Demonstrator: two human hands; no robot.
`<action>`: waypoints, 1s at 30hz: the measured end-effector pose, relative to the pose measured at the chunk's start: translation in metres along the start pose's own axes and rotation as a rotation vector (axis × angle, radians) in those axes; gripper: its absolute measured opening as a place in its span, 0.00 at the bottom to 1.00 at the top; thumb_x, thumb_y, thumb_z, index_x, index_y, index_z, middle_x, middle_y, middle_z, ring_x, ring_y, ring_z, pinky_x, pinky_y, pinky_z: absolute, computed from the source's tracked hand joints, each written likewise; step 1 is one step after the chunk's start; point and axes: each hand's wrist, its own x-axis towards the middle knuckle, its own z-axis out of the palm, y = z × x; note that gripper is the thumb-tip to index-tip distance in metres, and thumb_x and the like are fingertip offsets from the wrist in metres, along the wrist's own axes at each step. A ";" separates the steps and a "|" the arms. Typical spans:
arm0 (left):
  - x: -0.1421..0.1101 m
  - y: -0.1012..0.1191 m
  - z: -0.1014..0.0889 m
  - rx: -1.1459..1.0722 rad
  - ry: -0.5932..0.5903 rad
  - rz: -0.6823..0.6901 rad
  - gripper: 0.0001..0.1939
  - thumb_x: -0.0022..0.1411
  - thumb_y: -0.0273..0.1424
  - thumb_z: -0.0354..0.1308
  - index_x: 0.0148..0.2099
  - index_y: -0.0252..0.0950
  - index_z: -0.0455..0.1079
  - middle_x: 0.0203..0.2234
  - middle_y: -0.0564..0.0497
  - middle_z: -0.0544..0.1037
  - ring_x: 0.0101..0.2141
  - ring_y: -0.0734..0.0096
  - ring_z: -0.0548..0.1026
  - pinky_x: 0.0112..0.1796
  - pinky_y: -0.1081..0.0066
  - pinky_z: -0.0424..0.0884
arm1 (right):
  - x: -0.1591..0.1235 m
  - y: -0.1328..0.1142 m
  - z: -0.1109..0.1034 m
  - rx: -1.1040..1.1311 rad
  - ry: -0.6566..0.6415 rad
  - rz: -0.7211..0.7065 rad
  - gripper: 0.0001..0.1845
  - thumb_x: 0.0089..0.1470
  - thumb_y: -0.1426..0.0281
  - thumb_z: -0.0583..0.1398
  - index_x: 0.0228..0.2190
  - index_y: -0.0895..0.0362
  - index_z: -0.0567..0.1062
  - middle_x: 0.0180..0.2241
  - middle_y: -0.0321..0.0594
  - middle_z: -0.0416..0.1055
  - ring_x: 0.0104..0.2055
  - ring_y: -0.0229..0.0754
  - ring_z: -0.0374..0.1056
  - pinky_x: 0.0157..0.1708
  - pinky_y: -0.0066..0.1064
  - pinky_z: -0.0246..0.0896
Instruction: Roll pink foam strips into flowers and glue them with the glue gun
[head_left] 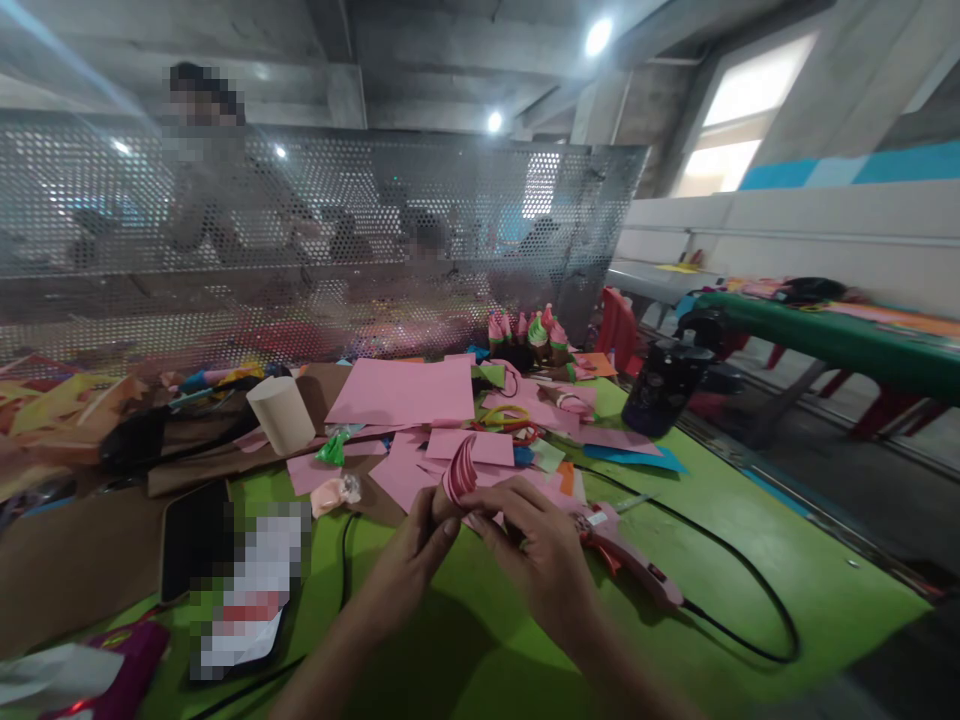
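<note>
Between my two hands is a craft ice cream cone (460, 478) with a pink layered swirl pointing up and a brown base mostly hidden by fingers. My left hand (421, 540) is closed around the base. The fingers of my right hand (529, 535) are bent together and press at the swirl's lower right edge. Just right of that hand lies a pink glue gun (637, 565) on the green table (712, 640). Pink sheets (401, 390) spread behind my hands, with scissors (506, 420) with yellow and red handles among them.
Several similar pink and green cones (536, 332) stand at the back. A dark tumbler (667, 385) is at the right edge, a white roll (280, 415) at left. A black phone (196, 540) lies left. The glue gun's cord loops right. Behind a perforated metal screen (390, 210) stands a person.
</note>
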 end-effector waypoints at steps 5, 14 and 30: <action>0.000 0.001 0.000 0.017 -0.002 -0.006 0.21 0.65 0.46 0.52 0.55 0.40 0.63 0.55 0.46 0.69 0.52 0.59 0.67 0.48 0.68 0.64 | 0.002 0.000 -0.001 0.008 -0.005 -0.010 0.16 0.57 0.79 0.59 0.43 0.50 0.77 0.37 0.39 0.73 0.37 0.41 0.69 0.35 0.29 0.65; 0.000 0.002 -0.001 0.039 0.008 0.002 0.21 0.65 0.46 0.51 0.54 0.39 0.62 0.45 0.48 0.71 0.41 0.65 0.67 0.42 0.70 0.64 | 0.001 0.000 0.000 0.044 0.051 -0.053 0.14 0.58 0.78 0.59 0.41 0.50 0.78 0.35 0.39 0.73 0.37 0.42 0.70 0.36 0.30 0.66; -0.001 0.007 -0.002 0.019 -0.006 -0.038 0.20 0.65 0.47 0.50 0.52 0.40 0.65 0.38 0.51 0.69 0.34 0.70 0.64 0.38 0.73 0.64 | -0.003 0.005 -0.003 0.035 0.034 0.001 0.15 0.58 0.78 0.59 0.43 0.50 0.75 0.36 0.39 0.71 0.36 0.41 0.69 0.33 0.29 0.64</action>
